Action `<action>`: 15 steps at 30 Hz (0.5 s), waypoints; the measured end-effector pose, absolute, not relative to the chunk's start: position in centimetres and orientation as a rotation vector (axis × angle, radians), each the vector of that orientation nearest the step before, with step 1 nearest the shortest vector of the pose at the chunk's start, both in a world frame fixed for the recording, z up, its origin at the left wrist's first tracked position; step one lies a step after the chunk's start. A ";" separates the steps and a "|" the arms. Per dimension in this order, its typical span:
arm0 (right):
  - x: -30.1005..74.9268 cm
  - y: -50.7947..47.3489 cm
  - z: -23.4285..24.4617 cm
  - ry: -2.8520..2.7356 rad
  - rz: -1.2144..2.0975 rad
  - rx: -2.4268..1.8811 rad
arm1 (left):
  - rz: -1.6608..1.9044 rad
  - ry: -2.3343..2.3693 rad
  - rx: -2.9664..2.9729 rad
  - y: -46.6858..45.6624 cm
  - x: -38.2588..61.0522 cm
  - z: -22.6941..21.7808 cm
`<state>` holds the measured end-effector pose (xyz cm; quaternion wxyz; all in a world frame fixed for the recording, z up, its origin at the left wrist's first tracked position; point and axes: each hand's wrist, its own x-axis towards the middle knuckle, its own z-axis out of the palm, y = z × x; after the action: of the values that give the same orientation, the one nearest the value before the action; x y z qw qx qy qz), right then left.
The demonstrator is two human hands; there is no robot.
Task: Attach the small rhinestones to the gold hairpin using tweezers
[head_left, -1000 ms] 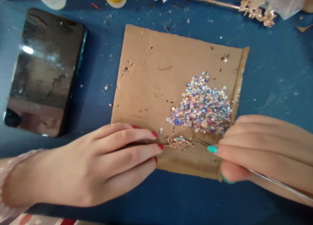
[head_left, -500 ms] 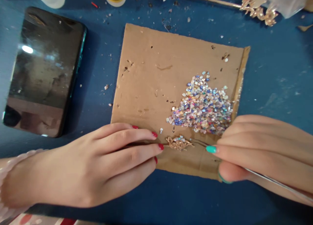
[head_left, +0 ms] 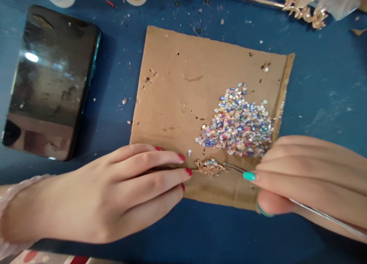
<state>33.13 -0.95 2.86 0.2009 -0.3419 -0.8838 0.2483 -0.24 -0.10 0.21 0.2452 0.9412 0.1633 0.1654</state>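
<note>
The right hand (head_left: 301,176) is clamped on a thin metal tool (head_left: 236,167), its bent tip pointing left, just beside the right end of the gold pin (head_left: 211,167); whether tip and pin touch, I can't tell from here. The left hand (head_left: 114,197) lies palm down with its fingertips on the pin's stem. Its thumb is hidden, so I can't tell whether it pinches the stem or only presses on it. The pin's leafy head sits just right of those red nails, between the two hands, with a few pale chips set along its far side.

Under the pin is a card (head_left: 169,80), its near strip partly covered by both hands. Just beyond the pin lies one loose chip (head_left: 189,152), and farther to the right spreads a heap (head_left: 237,122) of chips, white, blue and pink, reaching close to the right hand.

Around the left wrist is a pale bracelet (head_left: 17,202). On the blue table (head_left: 177,233), a phone (head_left: 54,84) lies to the far left. Along the far edge stand two bottles, and more gold pins (head_left: 305,7) lie at the far right beside a plastic bag (head_left: 344,4).
</note>
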 end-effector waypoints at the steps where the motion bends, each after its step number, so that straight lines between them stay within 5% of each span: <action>1: 33.1 -1.0 2.9 -2.457 0.695 -0.967 | 0.453 0.444 2.573 -0.1 -0.2 0.2; 10: 31.7 -1.5 3.9 -2.266 0.728 -1.213 | 0.474 0.392 2.677 -0.7 -0.3 0.0; 15: 30.7 0.0 4.2 -2.363 0.855 -0.917 | 0.494 0.371 2.771 -0.8 -0.3 -0.1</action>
<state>30.67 0.03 4.18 0.2313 -0.3335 -0.8593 0.3111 -0.29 -0.84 -0.14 0.1506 0.9649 0.1291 0.1722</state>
